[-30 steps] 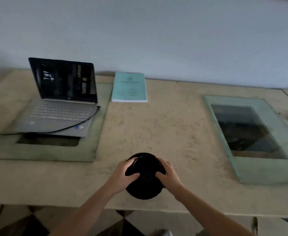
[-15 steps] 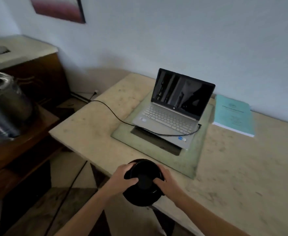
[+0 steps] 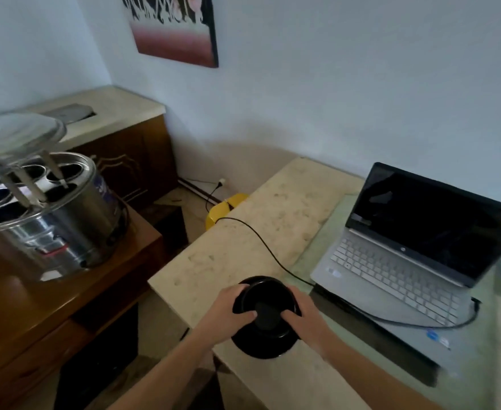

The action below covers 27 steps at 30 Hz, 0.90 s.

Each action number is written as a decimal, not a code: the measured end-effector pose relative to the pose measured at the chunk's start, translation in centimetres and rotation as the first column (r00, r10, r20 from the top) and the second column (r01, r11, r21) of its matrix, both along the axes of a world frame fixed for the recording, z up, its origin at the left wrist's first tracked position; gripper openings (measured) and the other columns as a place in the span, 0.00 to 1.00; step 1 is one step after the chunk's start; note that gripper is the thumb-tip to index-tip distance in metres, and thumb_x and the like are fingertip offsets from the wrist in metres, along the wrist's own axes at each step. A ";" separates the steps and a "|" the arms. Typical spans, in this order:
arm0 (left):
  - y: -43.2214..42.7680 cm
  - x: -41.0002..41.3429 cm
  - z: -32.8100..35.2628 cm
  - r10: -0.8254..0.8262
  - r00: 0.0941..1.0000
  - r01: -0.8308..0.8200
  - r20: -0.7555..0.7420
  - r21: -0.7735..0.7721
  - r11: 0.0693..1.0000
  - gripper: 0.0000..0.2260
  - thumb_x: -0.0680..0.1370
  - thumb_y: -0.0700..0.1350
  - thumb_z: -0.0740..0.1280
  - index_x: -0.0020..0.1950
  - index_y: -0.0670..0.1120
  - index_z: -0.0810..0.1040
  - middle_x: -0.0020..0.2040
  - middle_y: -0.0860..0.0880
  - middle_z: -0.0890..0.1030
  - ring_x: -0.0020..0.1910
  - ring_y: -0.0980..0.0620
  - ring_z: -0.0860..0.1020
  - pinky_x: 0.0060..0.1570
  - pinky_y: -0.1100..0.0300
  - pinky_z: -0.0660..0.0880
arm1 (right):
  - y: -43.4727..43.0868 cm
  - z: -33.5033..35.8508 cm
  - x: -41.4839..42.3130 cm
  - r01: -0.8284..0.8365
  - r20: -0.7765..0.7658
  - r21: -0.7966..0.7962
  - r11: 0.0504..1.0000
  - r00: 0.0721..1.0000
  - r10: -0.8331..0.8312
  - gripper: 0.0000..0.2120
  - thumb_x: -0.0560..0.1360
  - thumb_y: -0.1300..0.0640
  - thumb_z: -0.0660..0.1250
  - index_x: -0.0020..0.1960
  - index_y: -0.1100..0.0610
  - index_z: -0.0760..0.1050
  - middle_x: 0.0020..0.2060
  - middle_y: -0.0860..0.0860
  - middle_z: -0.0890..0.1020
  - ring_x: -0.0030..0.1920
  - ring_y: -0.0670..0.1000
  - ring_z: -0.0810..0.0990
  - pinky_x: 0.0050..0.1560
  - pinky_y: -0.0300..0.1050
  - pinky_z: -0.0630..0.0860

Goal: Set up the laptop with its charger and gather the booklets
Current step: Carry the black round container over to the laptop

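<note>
Both hands grip a black bowl [image 3: 265,316] at the table [image 3: 276,214] corner: left hand [image 3: 228,310] and right hand [image 3: 301,313] curl fingers over its rim. Right of the bowl, the open laptop [image 3: 415,261] sits dark, its cable [image 3: 261,238] running past the bowl.

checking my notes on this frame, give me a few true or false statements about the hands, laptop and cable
1. Both hands, left hand and right hand, grip the round black bowl-shaped object. True.
2. The silver laptop is closed. False: its lid is up, the screen dark.
3. A thin black cable runs across the beige stone table toward the laptop. True.
4. The steel pot sits on the stone table. False: it stands on the wooden cabinet.
</note>
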<state>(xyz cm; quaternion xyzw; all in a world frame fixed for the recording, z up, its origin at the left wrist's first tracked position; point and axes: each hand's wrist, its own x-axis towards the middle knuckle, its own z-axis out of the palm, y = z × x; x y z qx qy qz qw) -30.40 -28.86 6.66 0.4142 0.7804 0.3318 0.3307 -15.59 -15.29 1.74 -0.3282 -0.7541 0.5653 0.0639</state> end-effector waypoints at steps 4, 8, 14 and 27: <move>3.4 -6.7 1.5 0.018 1.000 -0.018 -0.016 0.006 1.000 0.16 0.74 0.47 0.69 0.61 0.50 0.73 0.58 0.56 0.75 0.57 0.61 0.75 0.58 0.65 0.73 | 3.2 1.4 -6.6 -0.017 -0.079 0.004 1.000 0.997 0.017 0.23 0.74 0.66 0.61 0.53 0.36 0.69 0.51 0.40 0.76 0.50 0.29 0.76 0.45 0.24 0.71; 7.5 -10.8 2.4 -0.060 0.996 0.059 0.062 0.027 0.998 0.17 0.74 0.43 0.69 0.63 0.48 0.75 0.58 0.50 0.79 0.57 0.54 0.78 0.57 0.56 0.76 | 6.5 1.8 -10.1 0.029 -0.072 -0.019 0.999 0.997 -0.031 0.20 0.74 0.60 0.61 0.55 0.35 0.69 0.53 0.41 0.76 0.50 0.32 0.76 0.44 0.26 0.73; 15.7 -15.8 2.9 -0.226 0.967 0.222 0.120 0.050 0.974 0.19 0.76 0.42 0.68 0.66 0.45 0.70 0.65 0.45 0.75 0.62 0.49 0.75 0.63 0.52 0.72 | 13.2 2.6 -14.2 0.228 -0.007 0.073 0.971 0.974 -0.228 0.22 0.73 0.60 0.63 0.66 0.50 0.68 0.56 0.52 0.76 0.55 0.51 0.77 0.47 0.39 0.74; 35.4 -24.5 1.2 -0.382 0.906 0.391 0.182 -0.013 0.920 0.23 0.76 0.43 0.69 0.70 0.47 0.67 0.64 0.48 0.73 0.62 0.47 0.73 0.62 0.50 0.72 | 25.7 3.1 -20.3 0.575 0.031 0.099 0.812 0.814 -0.580 0.21 0.71 0.59 0.63 0.63 0.46 0.69 0.57 0.52 0.77 0.55 0.52 0.76 0.54 0.48 0.75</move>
